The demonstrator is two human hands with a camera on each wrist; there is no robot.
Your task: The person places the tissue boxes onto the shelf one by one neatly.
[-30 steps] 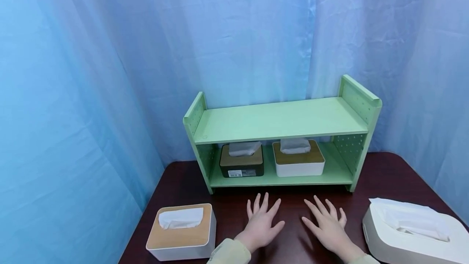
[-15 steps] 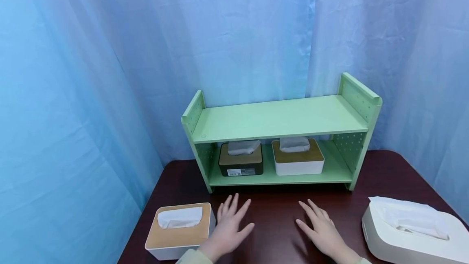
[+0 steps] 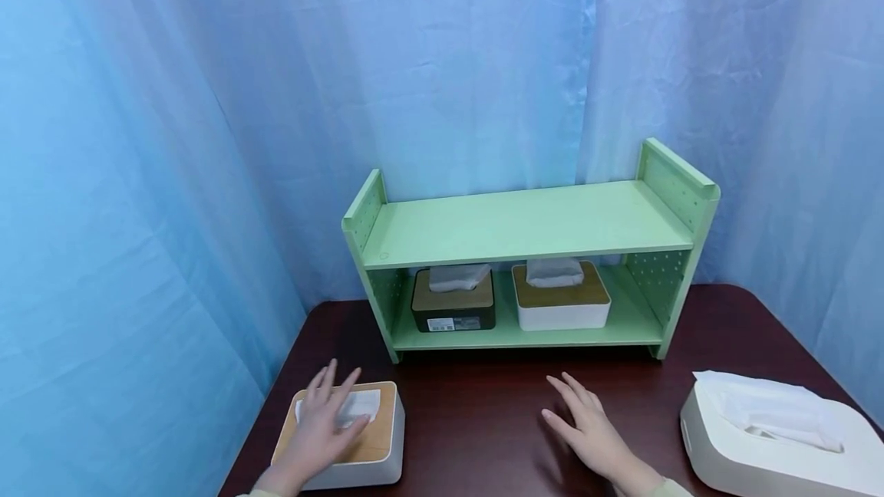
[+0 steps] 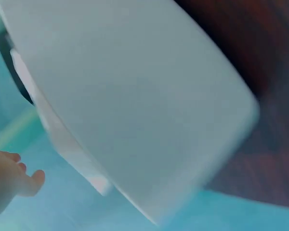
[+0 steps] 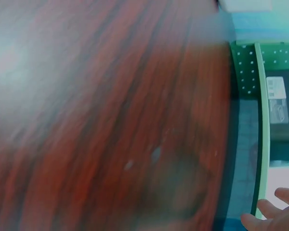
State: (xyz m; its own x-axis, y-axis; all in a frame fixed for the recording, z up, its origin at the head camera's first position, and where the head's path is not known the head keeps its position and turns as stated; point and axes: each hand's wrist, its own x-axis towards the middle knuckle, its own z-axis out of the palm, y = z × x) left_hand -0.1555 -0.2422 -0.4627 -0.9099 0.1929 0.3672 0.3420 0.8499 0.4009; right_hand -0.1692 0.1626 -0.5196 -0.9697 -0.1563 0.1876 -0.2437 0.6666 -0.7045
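At the left of the head view, my left hand (image 3: 319,428) is over a white tissue box (image 3: 392,443) with a light wood lid. Its fingers are spread and straight, overlapping the tissue that pokes out of the slot. In the left wrist view the box's pale side wall (image 4: 130,106) fills the middle, with the left hand's fingers at the lower left. My right hand (image 3: 587,436) hovers above the dark table, fingers relaxed and holding nothing. A large white tissue box (image 3: 780,436) with rounded corners sits to the right of it.
A green two-tier shelf (image 3: 525,225) stands at the back of the dark wood table (image 3: 483,436). On its lower tier are a dark tissue box (image 3: 452,311) and a white one with a brown lid (image 3: 562,313). Blue curtains (image 3: 449,60) hang behind and at the sides.
My left hand has moved left from the middle of the table to above the wood-lidded tissue box. The right hand has shifted slightly left. The boxes and shelf stay in place.
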